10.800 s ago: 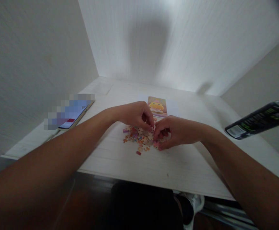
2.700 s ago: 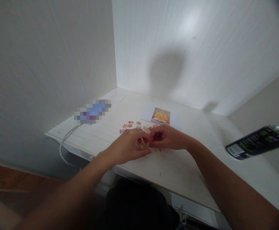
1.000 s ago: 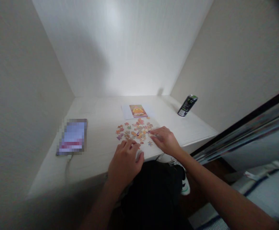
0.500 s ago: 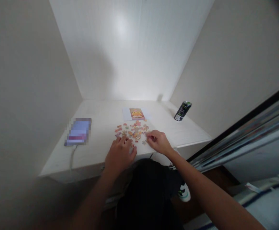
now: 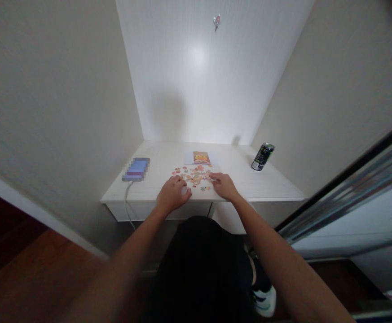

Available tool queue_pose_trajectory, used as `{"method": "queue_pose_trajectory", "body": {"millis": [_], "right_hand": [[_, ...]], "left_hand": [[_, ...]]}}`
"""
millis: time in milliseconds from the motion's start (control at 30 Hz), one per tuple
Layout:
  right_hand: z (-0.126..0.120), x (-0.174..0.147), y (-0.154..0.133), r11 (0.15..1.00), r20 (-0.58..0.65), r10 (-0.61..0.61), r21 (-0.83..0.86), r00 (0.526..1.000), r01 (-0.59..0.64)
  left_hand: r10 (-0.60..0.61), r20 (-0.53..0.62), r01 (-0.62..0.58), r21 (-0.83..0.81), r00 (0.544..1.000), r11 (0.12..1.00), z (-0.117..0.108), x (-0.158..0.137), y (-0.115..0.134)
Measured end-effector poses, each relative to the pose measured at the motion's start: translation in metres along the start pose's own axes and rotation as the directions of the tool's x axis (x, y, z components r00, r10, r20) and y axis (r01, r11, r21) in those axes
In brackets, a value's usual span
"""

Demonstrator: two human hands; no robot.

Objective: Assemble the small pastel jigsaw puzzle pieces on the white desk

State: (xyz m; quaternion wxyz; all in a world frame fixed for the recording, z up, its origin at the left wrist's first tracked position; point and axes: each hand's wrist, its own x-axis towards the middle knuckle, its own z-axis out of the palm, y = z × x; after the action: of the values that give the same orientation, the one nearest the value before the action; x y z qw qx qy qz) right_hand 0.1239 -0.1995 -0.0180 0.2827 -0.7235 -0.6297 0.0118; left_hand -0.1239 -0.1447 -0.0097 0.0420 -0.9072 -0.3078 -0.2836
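Observation:
Small, pale, multicoloured jigsaw puzzle pieces (image 5: 196, 172) lie loosely scattered near the front of the white desk. At the left edge of the pile rests my left hand (image 5: 173, 194), fingers bent and thumb held apart, with nothing visible in it. My right hand (image 5: 225, 185) is at the pile's right edge, thumb and fingertips drawn together on a puzzle piece that they mostly cover. Just behind the pieces lies a picture card (image 5: 201, 157) with a yellow-orange figure, on a white sheet (image 5: 188, 157).
A phone (image 5: 136, 170) with a blurred screen lies on the left of the desk (image 5: 162, 152), its white cable (image 5: 126, 196) hanging over the front edge. A black drink can (image 5: 262, 157) stands at the right. Walls enclose the desk at the back and sides.
The camera view has shifted, so the desk appears smaller and farther right, with more floor showing at left. Both hands remain beside the puzzle pieces; the right fingers reach slightly more inward.

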Motion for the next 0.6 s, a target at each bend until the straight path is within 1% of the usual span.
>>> {"method": "queue_pose_trajectory", "body": {"millis": [100,400,600], "right_hand": [[0.000,0.000,0.001,1.000,0.026,0.012,-0.026,1.000,-0.012],[-0.004,-0.002,-0.010,0.986,0.022,0.114,-0.124,0.993,-0.111],[-0.005,0.000,-0.010,0.980,0.060,0.126,-0.160,0.990,-0.115]], "left_hand": [[-0.014,-0.019,0.014,0.009,1.000,1.000,0.005,0.000,-0.001],[-0.031,-0.026,0.031,0.004,0.999,1.000,0.007,-0.001,-0.001],[-0.045,-0.013,0.044,-0.028,0.999,0.999,0.005,-0.002,-0.003]]}}
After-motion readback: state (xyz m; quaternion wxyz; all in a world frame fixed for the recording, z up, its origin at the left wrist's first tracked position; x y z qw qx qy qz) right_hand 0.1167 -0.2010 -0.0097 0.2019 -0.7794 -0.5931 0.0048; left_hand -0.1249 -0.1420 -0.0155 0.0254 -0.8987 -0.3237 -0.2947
